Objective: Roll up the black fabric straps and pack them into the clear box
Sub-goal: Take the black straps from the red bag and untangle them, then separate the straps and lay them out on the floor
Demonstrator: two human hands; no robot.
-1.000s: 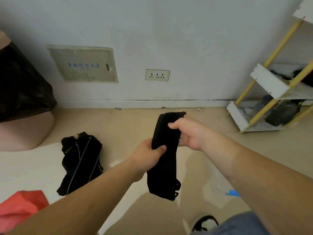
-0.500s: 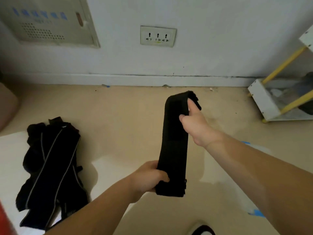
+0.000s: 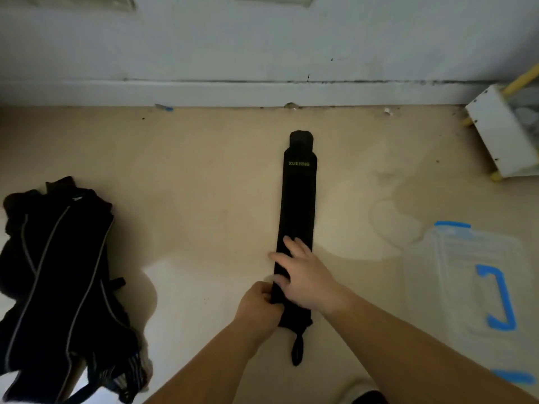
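Note:
A long black fabric strap (image 3: 298, 199) with small lettering near its far end lies stretched flat on the beige floor, running away from me. My left hand (image 3: 259, 304) pinches the strap's near left edge. My right hand (image 3: 306, 275) rests flat on the strap just beyond, fingers spread. A thin loop tail sticks out at the near end. A heap of more black straps (image 3: 58, 281) with pale stripes lies to the left. The clear box (image 3: 472, 281) with blue clips sits on the floor at the right.
A white wall with a skirting board (image 3: 262, 91) closes off the far side. The foot of a white and yellow shelf rack (image 3: 501, 132) stands at the far right. A dark shoe tip (image 3: 367, 398) shows at the bottom edge.
The strap was held up in the air between both hands; now it lies full length on the floor. Both hands came down to its near end, and the view tilted downward.

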